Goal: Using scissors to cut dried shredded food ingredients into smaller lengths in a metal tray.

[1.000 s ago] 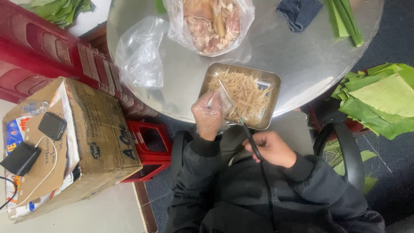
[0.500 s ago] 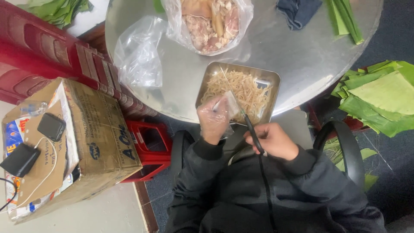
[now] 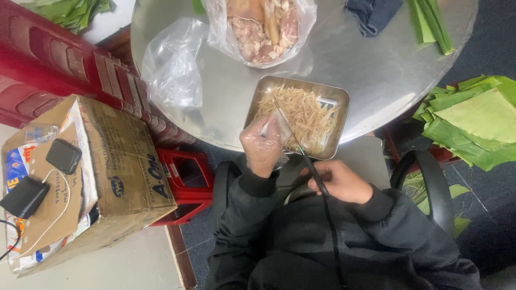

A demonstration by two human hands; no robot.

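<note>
Right hand point(image 3: 341, 181) closed on scissors point(image 3: 298, 142), blades running up-left over the tray point(image 3: 344, 115) of pale strips point(image 3: 301, 113). Gloved left hand point(image 3: 262, 145) at the tray's near-left edge pinches a clear bag point(image 3: 280, 129), touching the blades.

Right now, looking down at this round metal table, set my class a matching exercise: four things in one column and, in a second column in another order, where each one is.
Things
1. metal tray of pale shredded strips
2. clear bag of chopped meat
3. stack of green leaves
4. cardboard box

Places
A. off the table, on the right of the picture
B. at the table's near edge, by the gloved left hand
C. beside the red stool, on the left of the picture
D. on the table beyond the tray

Pairs: 1-B, 2-D, 3-A, 4-C
</note>
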